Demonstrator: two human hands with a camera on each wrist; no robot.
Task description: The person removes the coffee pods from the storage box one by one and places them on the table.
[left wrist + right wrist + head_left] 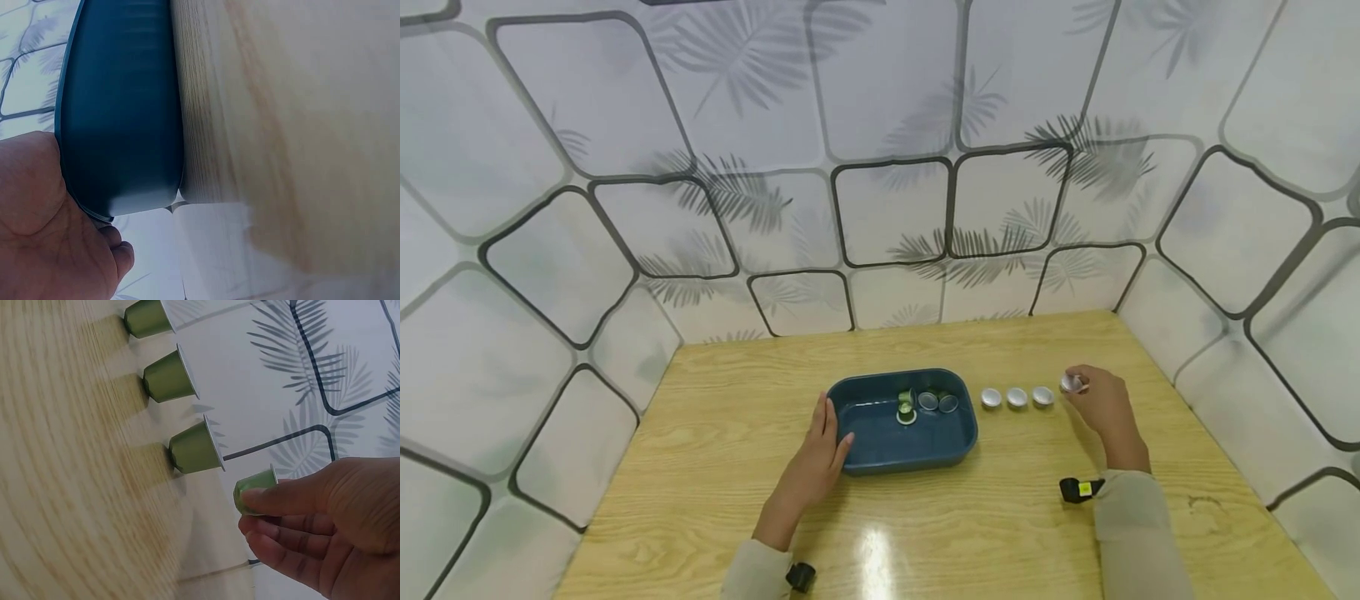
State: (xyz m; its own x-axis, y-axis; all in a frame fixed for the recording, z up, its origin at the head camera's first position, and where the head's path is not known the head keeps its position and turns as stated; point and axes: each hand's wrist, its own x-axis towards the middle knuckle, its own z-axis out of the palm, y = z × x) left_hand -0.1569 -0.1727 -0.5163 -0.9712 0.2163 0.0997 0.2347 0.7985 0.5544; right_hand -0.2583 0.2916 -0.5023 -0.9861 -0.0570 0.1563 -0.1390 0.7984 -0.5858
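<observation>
My right hand [1103, 406] pinches a green coffee capsule [255, 489] between thumb and fingers, its silver lid visible in the head view. Beside it on the table, three capsules stand in a row with their lids up; the nearest capsule [195, 449] is just left of the held one. At the left end of a dark blue tray [880, 465], my left hand [815, 467] holds the rim, thumb over the edge and fingers along the outer side. Inside the tray, several more green capsules [928, 402] lie jumbled toward the right back part.
The wooden table [715, 433] runs up to patterned panels [895, 217] at the back and both sides. A dark wrist camera [1078, 490] sits at the right cuff and another camera [801, 576] at the left cuff.
</observation>
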